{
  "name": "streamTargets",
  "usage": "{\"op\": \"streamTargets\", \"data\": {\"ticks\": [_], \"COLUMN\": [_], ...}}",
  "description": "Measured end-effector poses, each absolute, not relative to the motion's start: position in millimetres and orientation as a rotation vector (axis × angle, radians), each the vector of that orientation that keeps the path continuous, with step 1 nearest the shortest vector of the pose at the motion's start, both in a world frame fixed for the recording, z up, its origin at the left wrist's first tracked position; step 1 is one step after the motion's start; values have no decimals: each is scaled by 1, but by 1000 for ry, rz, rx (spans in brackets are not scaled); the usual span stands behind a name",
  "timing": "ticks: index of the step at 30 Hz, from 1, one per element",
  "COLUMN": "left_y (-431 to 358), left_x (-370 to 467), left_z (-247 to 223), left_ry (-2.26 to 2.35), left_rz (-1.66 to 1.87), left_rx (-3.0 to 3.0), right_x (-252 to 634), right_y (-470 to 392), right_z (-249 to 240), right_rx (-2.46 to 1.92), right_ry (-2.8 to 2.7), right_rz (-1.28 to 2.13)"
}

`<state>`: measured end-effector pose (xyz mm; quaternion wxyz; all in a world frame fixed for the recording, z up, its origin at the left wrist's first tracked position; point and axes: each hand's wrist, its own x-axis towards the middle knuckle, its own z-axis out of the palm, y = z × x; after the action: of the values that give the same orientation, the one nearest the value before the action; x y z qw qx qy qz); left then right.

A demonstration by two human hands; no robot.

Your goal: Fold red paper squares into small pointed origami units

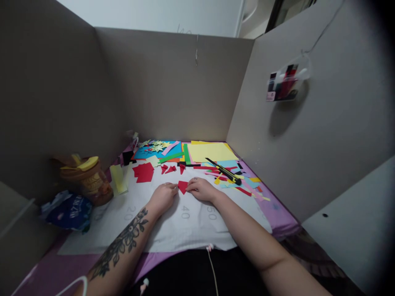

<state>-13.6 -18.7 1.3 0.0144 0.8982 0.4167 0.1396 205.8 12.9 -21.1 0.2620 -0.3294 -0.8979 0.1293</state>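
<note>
A small red paper piece [182, 187], pointed at its lower end, lies between my two hands near the middle of the white sheet [173, 238]. My left hand [164, 198] has its fingers closed at the paper's left edge. On its right edge, the fingers of my right hand [200, 189] pinch the same paper. Small folded red scraps [170, 169] sit just beyond my hands. Larger red paper pieces [144, 172] are to their left. The white sheet under my hands bears printed numbers.
A brown cup with a yellow rim [91, 181] and a blue packet [69, 211] stand at left. Yellow sheets [212, 152], a blue sheet [142, 153] with paper stars, and a black-yellow cutter [226, 172] among paper strips lie beyond. Grey panels [175, 90] enclose the table.
</note>
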Motion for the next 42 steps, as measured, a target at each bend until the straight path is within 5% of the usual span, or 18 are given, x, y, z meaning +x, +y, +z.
{"op": "streamTargets", "data": {"ticks": [42], "left_y": [-13], "left_x": [-15], "left_z": [-5], "left_ry": [1364], "left_rz": [359], "left_rx": [2826], "right_x": [205], "right_y": [19], "right_z": [-24], "right_rx": [-795], "right_ry": [-2395], "right_rz": [294]}}
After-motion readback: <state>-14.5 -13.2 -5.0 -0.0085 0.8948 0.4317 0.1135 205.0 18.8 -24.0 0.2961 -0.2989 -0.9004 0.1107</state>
